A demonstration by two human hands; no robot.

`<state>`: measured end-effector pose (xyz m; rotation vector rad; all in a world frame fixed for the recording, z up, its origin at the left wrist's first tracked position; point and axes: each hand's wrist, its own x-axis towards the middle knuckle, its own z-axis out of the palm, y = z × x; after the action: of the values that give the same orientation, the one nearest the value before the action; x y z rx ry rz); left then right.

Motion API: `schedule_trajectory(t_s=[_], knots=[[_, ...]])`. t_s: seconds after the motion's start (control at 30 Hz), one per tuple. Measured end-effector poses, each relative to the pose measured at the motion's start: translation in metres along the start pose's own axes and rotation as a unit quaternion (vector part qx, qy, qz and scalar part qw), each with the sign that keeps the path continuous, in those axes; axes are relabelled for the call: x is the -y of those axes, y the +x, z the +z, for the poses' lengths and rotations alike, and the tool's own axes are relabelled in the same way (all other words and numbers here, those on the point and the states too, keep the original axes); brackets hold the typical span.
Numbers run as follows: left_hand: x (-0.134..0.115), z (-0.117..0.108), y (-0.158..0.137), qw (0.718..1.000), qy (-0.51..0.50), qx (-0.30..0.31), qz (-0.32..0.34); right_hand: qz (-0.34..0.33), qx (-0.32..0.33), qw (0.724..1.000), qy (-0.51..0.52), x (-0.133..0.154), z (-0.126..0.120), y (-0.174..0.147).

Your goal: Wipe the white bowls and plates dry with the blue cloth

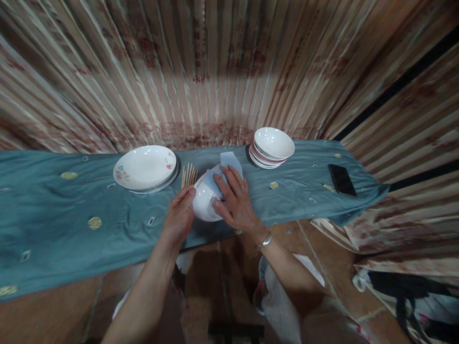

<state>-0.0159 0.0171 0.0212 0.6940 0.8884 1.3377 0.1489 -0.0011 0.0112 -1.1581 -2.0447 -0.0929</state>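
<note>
A white bowl (205,204) is held tilted above the front part of the table, its outer side turned up toward me. My left hand (180,210) grips its left rim, thumb and fingers pinched on the edge. Over the bowl's right side lies a light blue cloth (214,183), pressed against the surface by my right hand (234,198). The fingers of that hand rest on the cloth, and one end of it sticks up past them. Just behind the bowl several wooden chopsticks (189,175) lie side by side, partly hidden by the bowl and my left hand.
A stack of white plates (145,167) with flower prints stands left on the teal tablecloth (122,239). Stacked bowls (273,145) stand at the back right. A black phone (342,180) lies near the right end. Pleated curtains (222,71) hang behind the table.
</note>
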Motion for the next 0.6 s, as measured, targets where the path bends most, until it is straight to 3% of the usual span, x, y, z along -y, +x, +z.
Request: schedule_trajectory(t_s=[0.17,0.6], knots=[[0.006,0.000,-0.001,0.999,0.005,0.021,0.033,-0.026,0.017,0.999,-0.027,0.015,0.002,0.015],[0.003,0.006,-0.005,1.000,-0.009,0.011,0.024,0.029,0.014,0.999,-0.010,0.015,-0.004,0.030]])
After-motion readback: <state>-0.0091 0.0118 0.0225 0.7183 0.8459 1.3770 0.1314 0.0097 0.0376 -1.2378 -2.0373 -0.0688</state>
